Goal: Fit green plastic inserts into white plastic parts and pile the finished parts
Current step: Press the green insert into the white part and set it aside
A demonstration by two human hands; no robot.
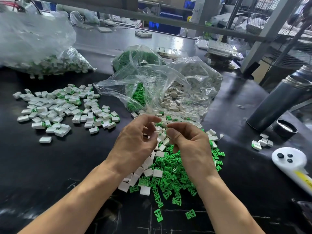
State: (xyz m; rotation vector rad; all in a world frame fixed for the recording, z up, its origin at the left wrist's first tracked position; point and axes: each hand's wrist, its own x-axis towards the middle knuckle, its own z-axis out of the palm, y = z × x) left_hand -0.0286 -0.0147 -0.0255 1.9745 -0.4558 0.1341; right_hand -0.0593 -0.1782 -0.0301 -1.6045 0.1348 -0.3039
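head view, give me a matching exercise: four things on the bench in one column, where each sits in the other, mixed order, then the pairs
Things
1. finished parts pile
2. loose green inserts
3. grey flask
4. white handheld device

Places
A. under and in front of the hands
B. bench's near right edge
C. left of the hands
D. standing at the right, behind the black cap

Pairs: 1-C, 2-A, 3-D, 4-B

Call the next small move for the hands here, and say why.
Probably pick up a fresh pair: neither the left hand nor the right hand visibly holds a part. Both hover with curled fingers over the mixed heap of white parts and green inserts; finished parts lie left.
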